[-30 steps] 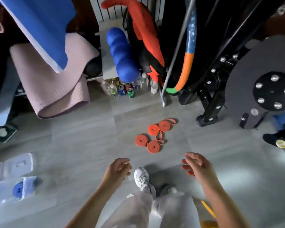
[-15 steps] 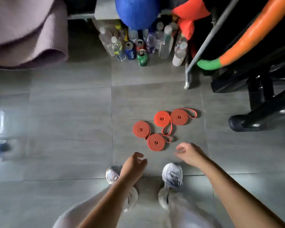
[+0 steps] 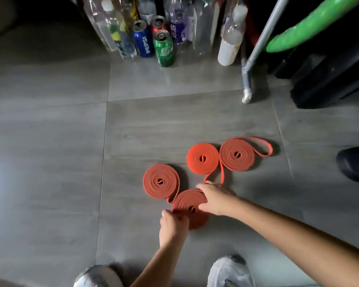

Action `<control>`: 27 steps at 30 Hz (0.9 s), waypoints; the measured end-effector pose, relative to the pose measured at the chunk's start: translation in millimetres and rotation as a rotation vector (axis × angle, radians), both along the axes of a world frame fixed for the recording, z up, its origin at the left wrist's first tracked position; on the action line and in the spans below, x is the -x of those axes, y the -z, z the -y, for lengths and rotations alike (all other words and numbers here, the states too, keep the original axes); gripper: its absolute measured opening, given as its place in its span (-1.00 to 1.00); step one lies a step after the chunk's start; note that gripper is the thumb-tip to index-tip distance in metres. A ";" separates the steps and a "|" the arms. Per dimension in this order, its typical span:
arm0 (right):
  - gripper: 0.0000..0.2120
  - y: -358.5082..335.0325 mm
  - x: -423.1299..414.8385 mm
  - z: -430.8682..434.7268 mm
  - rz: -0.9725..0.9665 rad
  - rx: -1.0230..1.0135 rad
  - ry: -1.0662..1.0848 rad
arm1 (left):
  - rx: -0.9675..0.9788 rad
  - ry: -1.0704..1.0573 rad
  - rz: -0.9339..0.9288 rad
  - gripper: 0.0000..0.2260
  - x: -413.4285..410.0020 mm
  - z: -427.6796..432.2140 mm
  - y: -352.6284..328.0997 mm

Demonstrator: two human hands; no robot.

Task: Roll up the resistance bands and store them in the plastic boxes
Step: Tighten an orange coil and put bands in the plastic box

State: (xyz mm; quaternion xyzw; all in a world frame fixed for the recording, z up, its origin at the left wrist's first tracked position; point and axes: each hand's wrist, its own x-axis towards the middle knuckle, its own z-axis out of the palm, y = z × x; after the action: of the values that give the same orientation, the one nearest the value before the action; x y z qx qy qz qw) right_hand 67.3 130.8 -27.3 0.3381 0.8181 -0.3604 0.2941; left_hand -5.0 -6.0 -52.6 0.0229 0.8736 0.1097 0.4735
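The left hand (image 3: 173,226) pinches the near rim of the nearest flat-rolled orange-red rubber resistance band (image 3: 188,206). The right hand (image 3: 215,198) curls fingers and thumb over its far right edge as it lies on the grey tiled floor (image 3: 50,162). It is one of four such rolls: the left roll (image 3: 161,181) touches it, and the middle roll (image 3: 202,158) and the right roll (image 3: 236,155), which trails a loose loop, lie beyond. Further back stand three drink cans, a blue can (image 3: 143,41), a green can (image 3: 164,48) and a red can (image 3: 158,22), and two white shoes (image 3: 230,272) are nearest. Half a second ago both hands hung empty short of the rolls; now they have come down onto the nearest.
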 end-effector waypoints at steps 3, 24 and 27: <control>-0.43 18.1 2.4 17.5 0.013 -0.036 0.090 | -0.018 -0.082 -0.023 -0.78 -7.8 -6.2 2.8; -0.80 10.9 44.7 11.6 -0.162 -0.360 0.033 | -0.515 -0.473 -0.263 -0.59 -24.2 16.3 -13.1; -0.79 4.2 61.1 8.1 -0.195 -0.354 0.069 | -0.533 -0.419 -0.306 -0.58 -8.3 15.9 -12.4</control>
State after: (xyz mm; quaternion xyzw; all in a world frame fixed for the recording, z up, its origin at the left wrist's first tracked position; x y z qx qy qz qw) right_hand 6.2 122.7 -31.5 0.3759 0.8811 -0.2520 0.1371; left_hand 3.4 -21.9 -40.2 -0.0177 0.8608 0.4233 0.2820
